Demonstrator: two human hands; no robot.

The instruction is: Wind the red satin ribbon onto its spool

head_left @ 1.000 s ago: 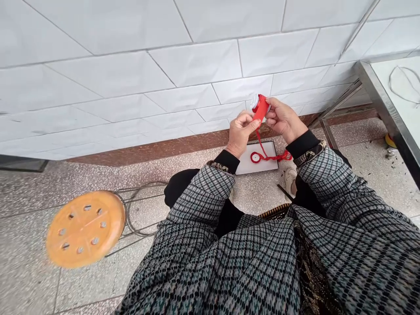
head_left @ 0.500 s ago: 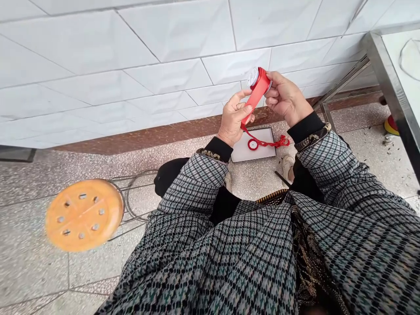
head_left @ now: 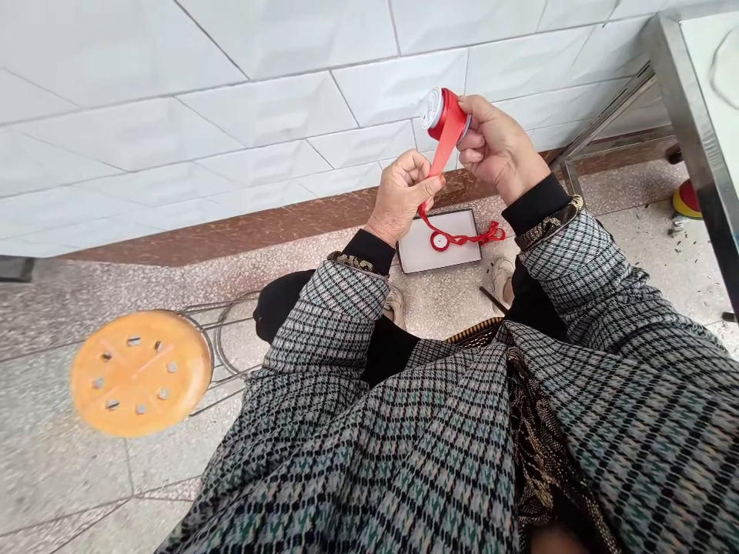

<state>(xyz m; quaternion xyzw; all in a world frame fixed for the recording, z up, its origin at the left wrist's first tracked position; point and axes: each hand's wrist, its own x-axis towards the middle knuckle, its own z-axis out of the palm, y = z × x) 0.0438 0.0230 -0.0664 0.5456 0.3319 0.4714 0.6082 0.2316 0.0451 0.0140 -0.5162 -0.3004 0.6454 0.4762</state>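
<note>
My right hand [head_left: 496,146] is closed around a spool of red ribbon [head_left: 443,115] with a white end cap, held up in front of the tiled wall. My left hand [head_left: 402,194] pinches the red ribbon strip [head_left: 437,160] that runs down from the spool. Below the pinch the ribbon trails to the floor, where a small red ribbon roll [head_left: 439,241] and a loose red tangle [head_left: 488,232] lie on a white board [head_left: 414,254]. Both arms wear grey checked sleeves with black cuffs.
An orange round stool [head_left: 140,371] with a wire frame stands on the speckled floor at the left. A metal-edged table [head_left: 696,131] reaches in at the right, with a red and yellow object [head_left: 687,201] under it. White tiles cover the wall ahead.
My hands have risen and moved apart. A longer strip of ribbon now stretches between the spool and my left hand's pinch.
</note>
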